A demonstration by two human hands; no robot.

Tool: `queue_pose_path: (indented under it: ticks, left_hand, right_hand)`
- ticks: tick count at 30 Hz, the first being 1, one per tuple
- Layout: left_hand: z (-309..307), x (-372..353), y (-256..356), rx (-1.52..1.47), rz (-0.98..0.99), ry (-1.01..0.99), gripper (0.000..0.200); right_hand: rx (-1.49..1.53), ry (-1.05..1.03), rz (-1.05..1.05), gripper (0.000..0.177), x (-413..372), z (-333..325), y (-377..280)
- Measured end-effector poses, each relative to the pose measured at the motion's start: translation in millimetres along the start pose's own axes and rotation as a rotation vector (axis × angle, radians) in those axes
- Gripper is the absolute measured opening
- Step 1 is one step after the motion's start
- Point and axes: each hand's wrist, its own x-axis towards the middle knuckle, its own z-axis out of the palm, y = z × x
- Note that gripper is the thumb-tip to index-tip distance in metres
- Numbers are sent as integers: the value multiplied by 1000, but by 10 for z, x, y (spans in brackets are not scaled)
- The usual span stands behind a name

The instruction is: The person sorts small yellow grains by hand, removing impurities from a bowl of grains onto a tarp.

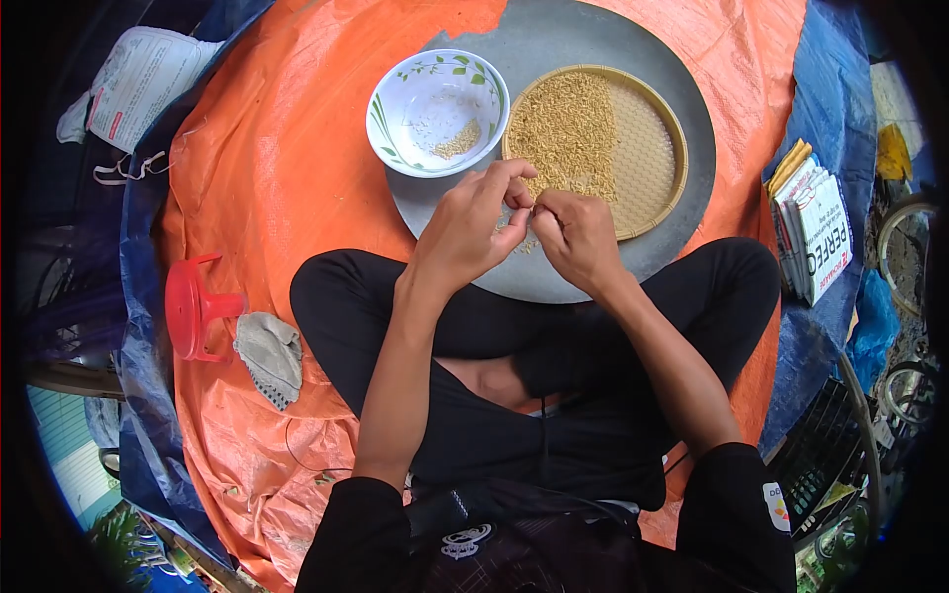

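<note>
My left hand (471,225) and my right hand (578,237) meet at the fingertips over the near part of a round grey tray (682,119). Both are closed in a pinch, and whatever sits between the fingers is too small to name. Just beyond them, a round woven bamboo basket (647,153) holds a layer of golden, husked-looking grain (563,119) on its left side. To the left, a white bowl with green leaf patterns (388,124) contains a small heap of pale grains (460,140). A few loose grains (527,243) lie on the tray under my hands.
An orange tarp (267,128) spreads under my crossed legs, with a blue tarp (806,356) along its edges. On the left are a small red plastic stool (193,306) and a grey cloth cap (269,358). Folded printed sacks (816,227) stand at the right.
</note>
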Motion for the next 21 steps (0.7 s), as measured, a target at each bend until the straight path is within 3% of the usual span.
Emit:
queue_pose_path:
  ticks: [21]
  left_hand:
    - [-3,17,-11,24,117,128,45]
  right_hand:
    - [193,-60,77,18,44,-7,-3]
